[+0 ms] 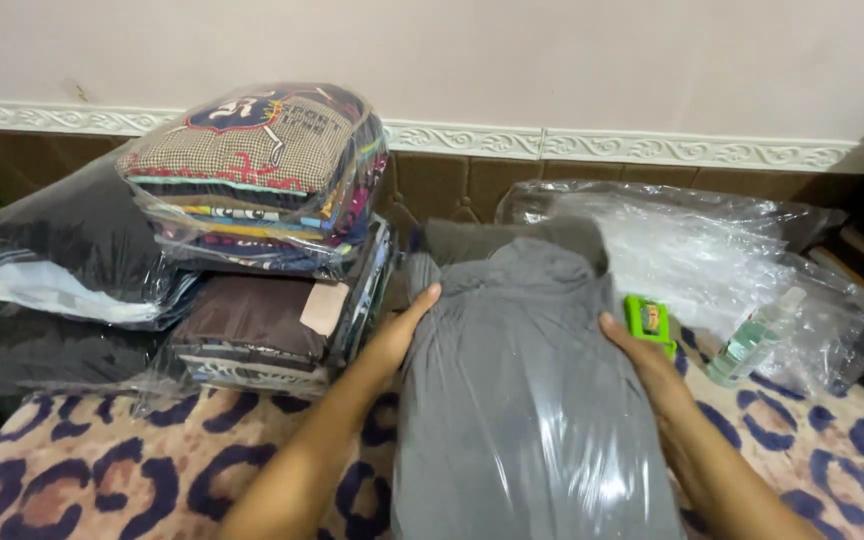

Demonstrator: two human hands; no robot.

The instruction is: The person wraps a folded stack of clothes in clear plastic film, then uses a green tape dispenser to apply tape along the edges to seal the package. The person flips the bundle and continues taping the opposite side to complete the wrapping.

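A grey garment sealed in a clear plastic bag (522, 400) lies lengthwise on the leopard-print cover (82, 480). My left hand (404, 325) rests flat against the bag's left edge, fingers together. Pressed on the bag's right edge is my right hand (642, 360), just below a small green tape dispenser (650, 322) that sits at the bag's side. Neither hand closes around anything.
At the left stands a stack of bagged clothes (252, 180), with dark bagged bundles (62, 250) beside it. Loose clear plastic bags (712, 250) are heaped at the right, and a clear bottle (757, 335) lies among them. A wall runs along the back.
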